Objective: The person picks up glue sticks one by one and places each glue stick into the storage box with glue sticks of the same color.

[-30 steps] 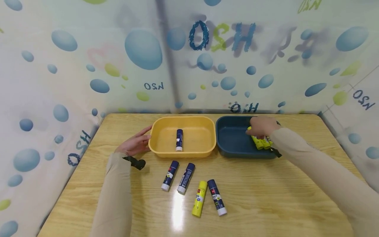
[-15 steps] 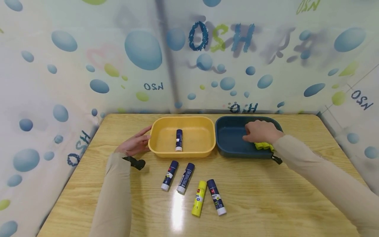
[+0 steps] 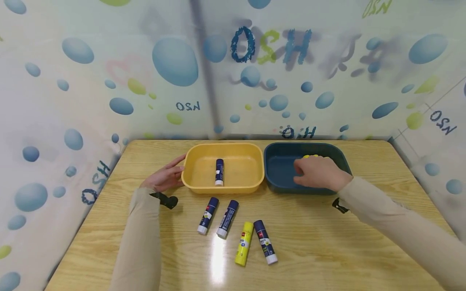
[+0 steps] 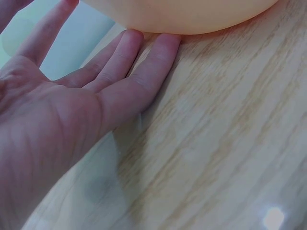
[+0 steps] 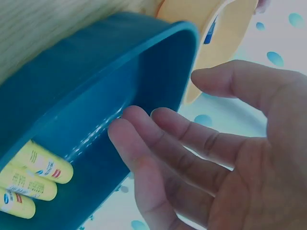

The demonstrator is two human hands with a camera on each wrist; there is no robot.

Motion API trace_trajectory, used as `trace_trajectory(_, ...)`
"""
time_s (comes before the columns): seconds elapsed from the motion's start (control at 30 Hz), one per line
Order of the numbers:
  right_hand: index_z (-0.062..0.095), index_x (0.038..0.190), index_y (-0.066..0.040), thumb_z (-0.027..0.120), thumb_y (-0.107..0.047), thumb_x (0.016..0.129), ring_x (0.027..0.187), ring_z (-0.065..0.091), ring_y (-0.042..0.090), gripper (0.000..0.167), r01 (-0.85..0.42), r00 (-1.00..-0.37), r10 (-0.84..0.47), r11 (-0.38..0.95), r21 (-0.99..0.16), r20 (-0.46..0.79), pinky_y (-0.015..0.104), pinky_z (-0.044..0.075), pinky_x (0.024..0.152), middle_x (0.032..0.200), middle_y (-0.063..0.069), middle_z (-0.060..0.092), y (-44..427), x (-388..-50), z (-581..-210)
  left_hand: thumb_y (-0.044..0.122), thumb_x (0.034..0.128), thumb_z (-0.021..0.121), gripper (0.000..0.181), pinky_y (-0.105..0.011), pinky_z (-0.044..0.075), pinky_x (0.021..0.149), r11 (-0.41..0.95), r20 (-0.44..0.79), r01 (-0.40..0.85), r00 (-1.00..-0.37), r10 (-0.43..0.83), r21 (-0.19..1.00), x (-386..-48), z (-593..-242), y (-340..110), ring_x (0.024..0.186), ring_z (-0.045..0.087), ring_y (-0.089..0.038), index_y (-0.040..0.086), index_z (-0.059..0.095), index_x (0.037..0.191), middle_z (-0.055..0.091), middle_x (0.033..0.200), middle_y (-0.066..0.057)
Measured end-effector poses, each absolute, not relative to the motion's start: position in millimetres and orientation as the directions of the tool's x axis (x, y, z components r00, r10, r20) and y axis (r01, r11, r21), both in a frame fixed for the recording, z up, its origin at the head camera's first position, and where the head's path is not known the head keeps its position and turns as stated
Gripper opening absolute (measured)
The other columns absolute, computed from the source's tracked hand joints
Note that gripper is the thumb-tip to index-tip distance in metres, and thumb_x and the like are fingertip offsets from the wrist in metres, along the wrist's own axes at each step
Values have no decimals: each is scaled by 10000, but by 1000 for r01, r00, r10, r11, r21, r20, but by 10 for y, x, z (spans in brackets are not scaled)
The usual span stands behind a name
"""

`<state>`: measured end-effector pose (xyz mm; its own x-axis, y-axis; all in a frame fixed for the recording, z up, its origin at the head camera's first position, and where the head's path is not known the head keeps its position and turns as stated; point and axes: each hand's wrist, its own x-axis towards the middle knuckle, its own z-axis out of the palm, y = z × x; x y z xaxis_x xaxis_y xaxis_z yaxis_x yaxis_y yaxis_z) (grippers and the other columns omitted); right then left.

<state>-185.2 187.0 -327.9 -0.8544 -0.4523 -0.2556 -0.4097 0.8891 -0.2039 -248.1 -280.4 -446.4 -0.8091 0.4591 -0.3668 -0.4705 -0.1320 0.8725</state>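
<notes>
My left hand rests with extended fingers against the left side of the yellow tray; the left wrist view shows fingertips touching its wall. One navy glue stick lies in that tray. Over the dark blue tray hovers my right hand, its fingers loosely bent and holding nothing in the right wrist view. Three yellow glue sticks lie side by side inside the blue tray, mostly hidden by the hand in the head view.
On the wooden table in front of the trays lie a navy glue stick, a second navy glue stick, a yellow glue stick and another navy glue stick. A patterned wall sheet stands behind.
My right hand has come away from the yellow glue sticks in the blue tray and shifted slightly toward the front left. The left hand stays at the yellow tray.
</notes>
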Motion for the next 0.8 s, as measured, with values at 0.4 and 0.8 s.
trace_trajectory(0.4, 581, 814, -116, 683, -236, 868, 506, 455, 126, 167, -441, -840, -492, 865, -240, -229, 278, 370, 480, 578, -43, 482, 1674, -1632, -3316, 125, 1056, 393, 590, -402, 464, 909, -143, -362, -477, -801, 477, 867, -2475, -4477, -2819, 1154, 523, -144, 244, 126, 1569, 393, 1467, -68)
trace_trajectory(0.8, 610, 849, -116, 701, -223, 841, 507, 439, 116, 140, -470, -809, -530, 843, -262, -253, 256, 364, 460, 615, -58, 475, 1488, -1389, -3478, 90, 1065, 333, 579, -403, 453, 912, -166, -326, -468, -789, 521, 868, -2484, -4477, -2829, 1144, 534, -148, 233, 93, 1572, 534, 1327, -2)
